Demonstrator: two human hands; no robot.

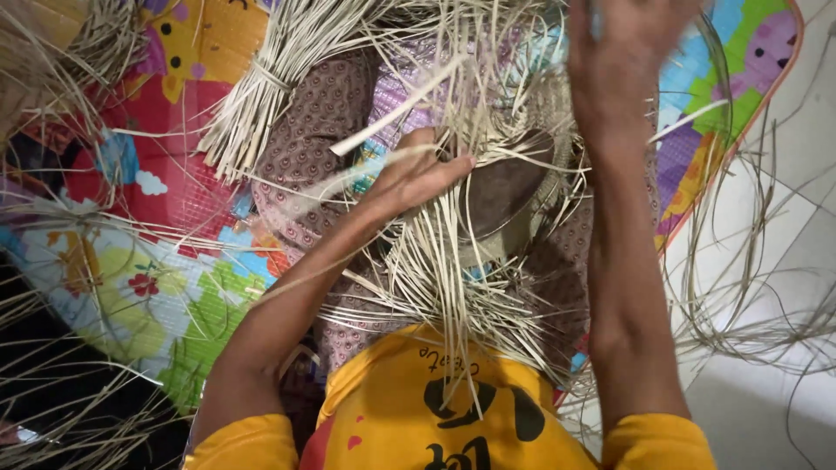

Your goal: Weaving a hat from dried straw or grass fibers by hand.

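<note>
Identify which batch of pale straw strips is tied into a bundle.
The tied bundle lying at upper left on the patterned cloth: a band cinches it. The loose strips under the left hand splay freely, unbound.

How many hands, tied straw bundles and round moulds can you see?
Hands: 2, the left hand on the straw weaving and the right hand raised
Tied straw bundles: 1, the bundle on the mat
Round moulds: 1, the dark round mould in the weaving
Total: 4
</note>
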